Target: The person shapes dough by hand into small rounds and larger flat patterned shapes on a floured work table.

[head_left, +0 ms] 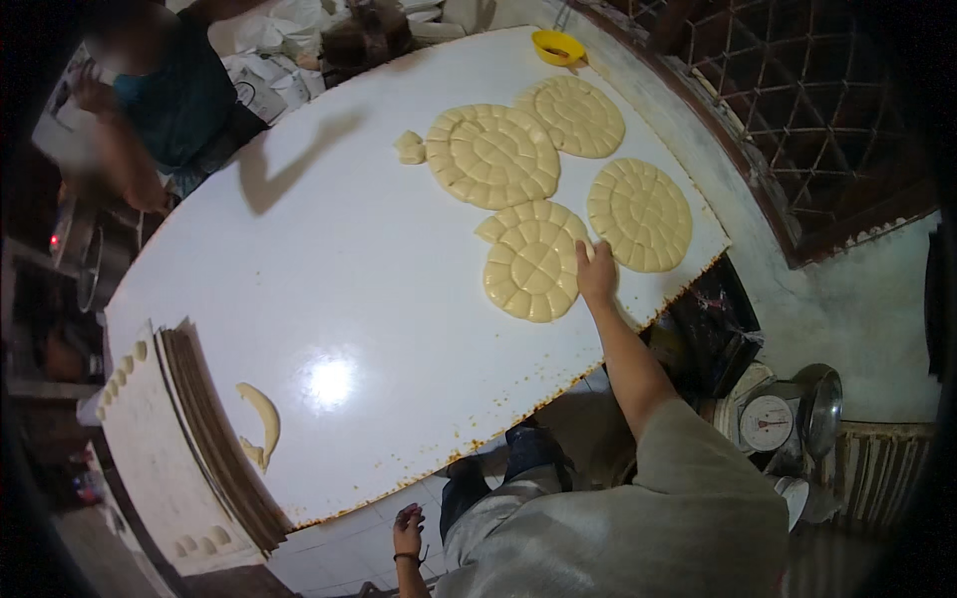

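Note:
Four flat rounds of pale dough, each scored into many small pieces, lie at the right side of the white table [359,269]. At the right edge of the nearest dough round [535,264] is my right hand [596,274], its fingertips apart and against the dough. Close by on its other side lies the right dough round [640,215]. Farther back are the large dough round [492,156] and the far dough round [571,117]. Below the table's front edge hangs my left hand [409,530], fingers curled around something small and dark pinkish.
A small dough lump [409,148] touches the large round. At left stand a stack of boards [199,419] with small dough pieces and a curved dough strip [263,419]. A yellow bowl [558,47], a dial scale [768,424] and another person [179,110] are around the table.

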The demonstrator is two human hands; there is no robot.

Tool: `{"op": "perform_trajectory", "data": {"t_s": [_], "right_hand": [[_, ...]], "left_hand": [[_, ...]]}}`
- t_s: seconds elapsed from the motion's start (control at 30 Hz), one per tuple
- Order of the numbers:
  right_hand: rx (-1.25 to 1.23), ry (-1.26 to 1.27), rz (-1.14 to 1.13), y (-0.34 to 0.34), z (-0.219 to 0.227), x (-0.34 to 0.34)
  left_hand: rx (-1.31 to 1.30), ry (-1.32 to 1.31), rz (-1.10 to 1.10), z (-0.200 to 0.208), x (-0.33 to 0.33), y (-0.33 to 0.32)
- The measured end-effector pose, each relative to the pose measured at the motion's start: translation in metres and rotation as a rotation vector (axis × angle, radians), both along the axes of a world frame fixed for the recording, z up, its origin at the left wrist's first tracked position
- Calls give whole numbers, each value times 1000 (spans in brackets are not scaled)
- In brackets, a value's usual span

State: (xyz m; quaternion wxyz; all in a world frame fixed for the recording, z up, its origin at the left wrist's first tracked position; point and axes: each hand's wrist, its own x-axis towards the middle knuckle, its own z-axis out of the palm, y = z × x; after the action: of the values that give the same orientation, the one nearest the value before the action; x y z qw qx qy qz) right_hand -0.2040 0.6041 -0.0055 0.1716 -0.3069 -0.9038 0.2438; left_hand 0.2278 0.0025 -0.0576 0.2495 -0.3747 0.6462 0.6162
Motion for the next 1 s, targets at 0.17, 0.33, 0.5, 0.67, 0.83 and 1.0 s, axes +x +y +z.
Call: {"op": "perform_trajectory", "data": {"t_s": [0.17,0.33,0.5,0.67,0.83,1.0], "right_hand": [[-414,172,-36,5,-20,158],[-1012,-396,779,-192,56,209],[-626,-457,1036,-226,101,145],[46,9,927,-223,45,117],[17,-10,1230,-250,6,194],[78,0,834,-239,47,136]], "left_hand": [[176,42,-447,95,-101,99],[395,272,-194,157,-217,186],[-283,433,-216,147,-261,86],[-1058,881,-347,91,-273,21],[-711,1106,-803,84,-231,77],[-774,944,-654,99,-289,44]]}}
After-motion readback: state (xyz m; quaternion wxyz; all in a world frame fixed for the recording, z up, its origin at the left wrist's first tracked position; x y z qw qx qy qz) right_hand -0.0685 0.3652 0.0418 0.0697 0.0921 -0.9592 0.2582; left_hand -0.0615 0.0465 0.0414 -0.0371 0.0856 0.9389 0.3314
